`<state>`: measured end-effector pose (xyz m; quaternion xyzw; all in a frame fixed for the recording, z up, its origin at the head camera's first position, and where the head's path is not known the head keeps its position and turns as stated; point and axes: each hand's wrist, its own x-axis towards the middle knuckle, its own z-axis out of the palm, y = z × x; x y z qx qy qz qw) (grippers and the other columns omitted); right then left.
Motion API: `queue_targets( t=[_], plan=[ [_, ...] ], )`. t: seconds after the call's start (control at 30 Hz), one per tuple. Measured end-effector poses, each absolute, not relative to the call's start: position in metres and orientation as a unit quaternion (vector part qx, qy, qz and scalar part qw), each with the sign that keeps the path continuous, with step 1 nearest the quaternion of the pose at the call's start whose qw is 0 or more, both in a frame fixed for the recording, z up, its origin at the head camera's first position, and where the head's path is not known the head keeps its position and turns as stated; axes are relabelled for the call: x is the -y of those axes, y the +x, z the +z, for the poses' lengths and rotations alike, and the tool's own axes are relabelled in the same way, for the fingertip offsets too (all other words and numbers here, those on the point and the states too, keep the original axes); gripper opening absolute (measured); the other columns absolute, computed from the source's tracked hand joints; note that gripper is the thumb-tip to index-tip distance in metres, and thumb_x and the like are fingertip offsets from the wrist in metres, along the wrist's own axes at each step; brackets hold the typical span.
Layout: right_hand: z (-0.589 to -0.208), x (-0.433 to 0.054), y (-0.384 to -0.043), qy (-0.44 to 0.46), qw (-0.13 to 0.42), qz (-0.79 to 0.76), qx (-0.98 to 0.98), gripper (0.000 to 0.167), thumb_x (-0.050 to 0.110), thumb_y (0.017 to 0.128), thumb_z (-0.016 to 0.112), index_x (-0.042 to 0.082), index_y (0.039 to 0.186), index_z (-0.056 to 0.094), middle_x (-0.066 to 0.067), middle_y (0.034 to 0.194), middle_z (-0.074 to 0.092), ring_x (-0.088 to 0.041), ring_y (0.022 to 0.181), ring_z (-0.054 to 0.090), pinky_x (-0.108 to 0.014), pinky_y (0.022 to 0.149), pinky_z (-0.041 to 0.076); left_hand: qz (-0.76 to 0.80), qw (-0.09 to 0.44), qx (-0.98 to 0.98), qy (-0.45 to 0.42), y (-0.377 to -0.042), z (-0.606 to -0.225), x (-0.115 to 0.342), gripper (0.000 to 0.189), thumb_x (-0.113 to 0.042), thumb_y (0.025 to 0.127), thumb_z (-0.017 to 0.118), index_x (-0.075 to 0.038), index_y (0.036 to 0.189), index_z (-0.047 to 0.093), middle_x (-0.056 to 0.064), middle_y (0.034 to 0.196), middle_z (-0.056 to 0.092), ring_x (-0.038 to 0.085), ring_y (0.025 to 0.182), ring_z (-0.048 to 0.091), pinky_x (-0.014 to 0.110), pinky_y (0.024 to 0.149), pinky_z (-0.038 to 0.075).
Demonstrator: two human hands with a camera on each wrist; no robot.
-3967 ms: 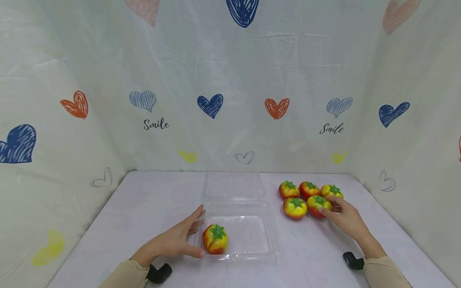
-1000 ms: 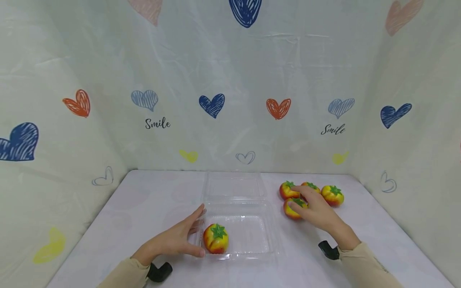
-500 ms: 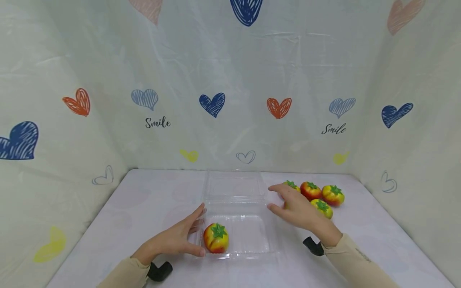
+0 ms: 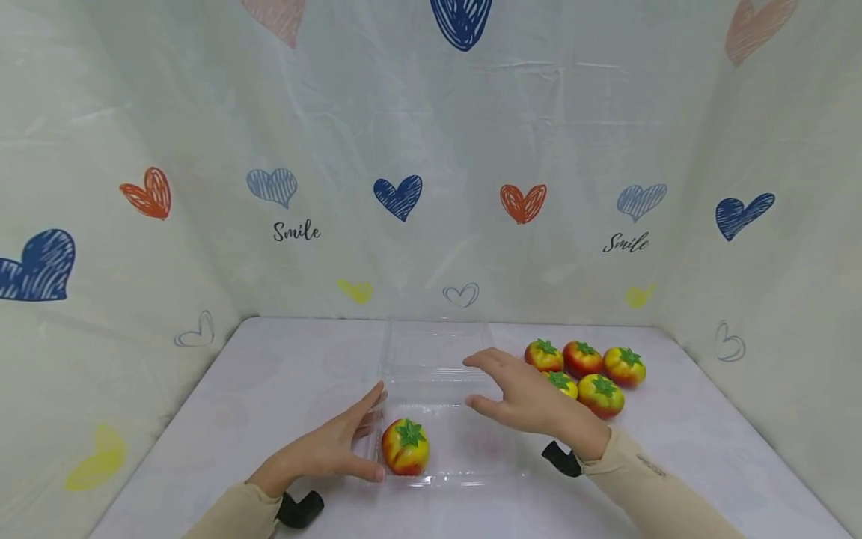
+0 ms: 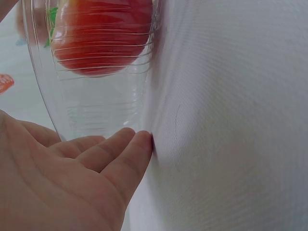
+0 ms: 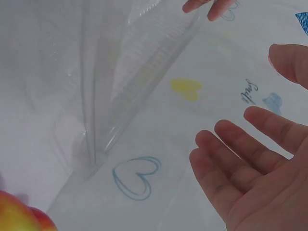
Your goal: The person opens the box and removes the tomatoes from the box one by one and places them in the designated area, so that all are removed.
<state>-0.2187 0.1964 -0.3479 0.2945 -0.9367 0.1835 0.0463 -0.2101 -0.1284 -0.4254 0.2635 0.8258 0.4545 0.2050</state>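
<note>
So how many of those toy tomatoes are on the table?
6. One tomato sits in the clear clamshell box. Five cluster to its right: three in a back row, two in front, one partly behind the right hand.

The left hand [image 4: 322, 451] lies low and flat, fingers straight and together, thumb stretched forward. The right hand [image 4: 521, 399] hovers higher, palm down — fingers spread and relaxed, holding nothing. Both forearms wear beige sleeves [image 4: 646, 486].
</note>
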Motion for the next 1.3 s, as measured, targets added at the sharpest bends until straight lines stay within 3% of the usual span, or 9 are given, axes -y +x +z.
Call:
queue_targets(
  t=[0.53,1.03,1.3],
  plan=[
    [-0.35,-0.165,-0.217,0.379,0.037,0.165,0.91,0.051,0.044,0.091,0.061,0.019,0.133,0.051,0.004,0.131,0.054,-0.012,0.113,0.055,-0.034,0.096,0.05,0.46,0.206,-0.818,0.277,-0.208,-0.428,0.127,0.118,-0.037,0.075,0.081,-0.011,0.154,-0.002,0.017,0.158,0.013,0.035,0.136,0.034,0.041,0.107,0.037],
    [-0.354,-0.137,-0.223,0.441,-0.004,0.162,0.883,0.051,0.044,0.091,0.061,0.019,0.134,0.051,0.004,0.129,0.054,-0.013,0.111,0.056,-0.031,0.095,0.05,0.458,0.196,-0.82,0.281,-0.209,-0.426,0.13,0.117,-0.038,0.076,0.08,-0.011,0.154,-0.002,0.017,0.158,0.013,0.034,0.137,0.033,0.039,0.107,0.037],
    [-0.355,-0.129,-0.226,0.453,-0.054,0.163,0.875,0.053,0.045,0.09,0.063,0.021,0.135,0.051,0.006,0.132,0.053,-0.015,0.113,0.056,-0.03,0.097,0.049,0.45,0.193,-0.826,0.28,-0.21,-0.425,0.131,0.117,-0.04,0.076,0.08,-0.013,0.154,-0.002,0.016,0.158,0.013,0.033,0.137,0.033,0.038,0.107,0.037]
  ],
)
